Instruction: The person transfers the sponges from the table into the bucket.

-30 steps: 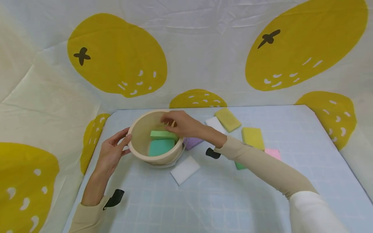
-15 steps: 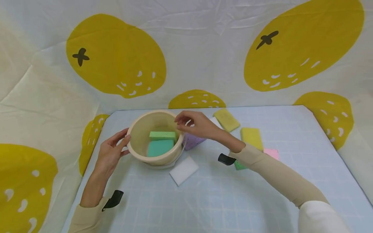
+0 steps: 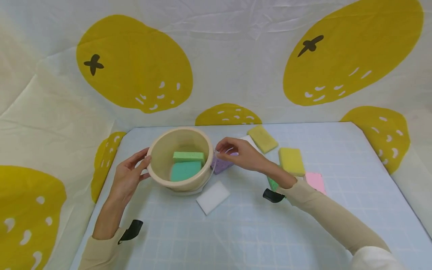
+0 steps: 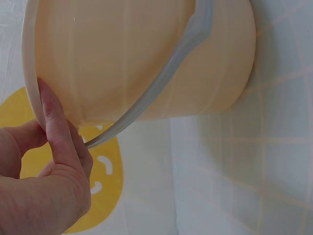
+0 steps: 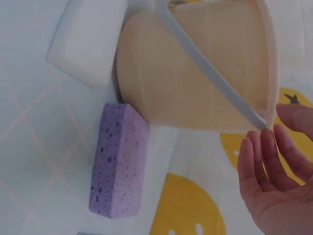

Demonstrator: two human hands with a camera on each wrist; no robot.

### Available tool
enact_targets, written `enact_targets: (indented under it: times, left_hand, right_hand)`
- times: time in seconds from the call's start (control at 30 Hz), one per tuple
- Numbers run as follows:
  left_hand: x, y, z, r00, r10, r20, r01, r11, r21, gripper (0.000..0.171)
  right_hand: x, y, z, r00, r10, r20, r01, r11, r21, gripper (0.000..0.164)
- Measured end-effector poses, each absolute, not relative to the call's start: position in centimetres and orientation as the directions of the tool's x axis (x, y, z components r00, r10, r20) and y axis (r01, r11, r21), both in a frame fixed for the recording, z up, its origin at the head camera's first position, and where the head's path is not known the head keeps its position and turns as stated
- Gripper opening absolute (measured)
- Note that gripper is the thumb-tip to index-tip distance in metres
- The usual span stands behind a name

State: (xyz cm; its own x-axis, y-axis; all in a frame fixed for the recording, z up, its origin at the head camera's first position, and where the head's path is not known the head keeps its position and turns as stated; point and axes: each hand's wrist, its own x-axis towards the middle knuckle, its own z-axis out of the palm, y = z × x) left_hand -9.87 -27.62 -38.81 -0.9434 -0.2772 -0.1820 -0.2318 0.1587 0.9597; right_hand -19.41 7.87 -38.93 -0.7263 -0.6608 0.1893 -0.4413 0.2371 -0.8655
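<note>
A cream bucket [image 3: 170, 150] stands at the back left of the table, with a light green sponge [image 3: 188, 156] and a teal sponge [image 3: 185, 171] inside. My left hand [image 3: 129, 176] holds its rim on the left, thumb and fingers on either side of the edge. The pale grey bucket handle [image 4: 146, 100] hangs down along the outer wall. Just off the bucket's right side is my right hand [image 3: 241, 152], its fingers loosely bent and holding nothing, fingertips right at the handle's end in the right wrist view. A purple sponge [image 5: 120, 161] lies below that hand, beside the bucket.
A white sponge [image 3: 213, 197] lies in front of the bucket. Farther right are two yellow sponges [image 3: 263, 138], a pink sponge [image 3: 315, 182], a partly hidden green sponge [image 3: 272, 183] and another white sponge [image 3: 249, 140]. A lemon-printed cloth [image 3: 236, 67] rises behind the table.
My right hand has come out from over the bucket and moved right, past its rim, leaving the light green sponge inside. My left hand stays on the rim.
</note>
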Motion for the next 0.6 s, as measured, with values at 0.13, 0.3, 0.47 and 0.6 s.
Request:
enact_targets:
  times: [0.13,0.3,0.47,0.6]
  left_hand:
    - [-9.9,-27.6,-38.8,-0.943,-0.276,-0.187,-0.235,0.154,0.960,0.062]
    - [-9.9,-27.5,-38.8,-0.943,-0.277,-0.183,-0.231,0.152,0.961,0.061]
    - [-9.9,-27.4,-38.7,-0.938,-0.287,-0.194,-0.240,0.137,0.961,0.059]
    - [-9.8,-27.4,-38.6,-0.937,-0.287,-0.201,-0.247,0.137,0.959,0.060]
  right_hand:
    - [-19.0,8.2,-40.0,-0.722,-0.669,0.176,-0.435,0.241,-0.867,0.018]
    - [-18.5,8.4,-41.6,-0.706,-0.689,0.163,-0.425,0.229,-0.876,0.016]
    - [-18.1,8.4,-43.2,-0.682,-0.712,0.169,-0.431,0.205,-0.879,0.019]
    - [-17.9,8.2,-44.5,-0.652,-0.740,0.165,-0.443,0.195,-0.875,0.024]
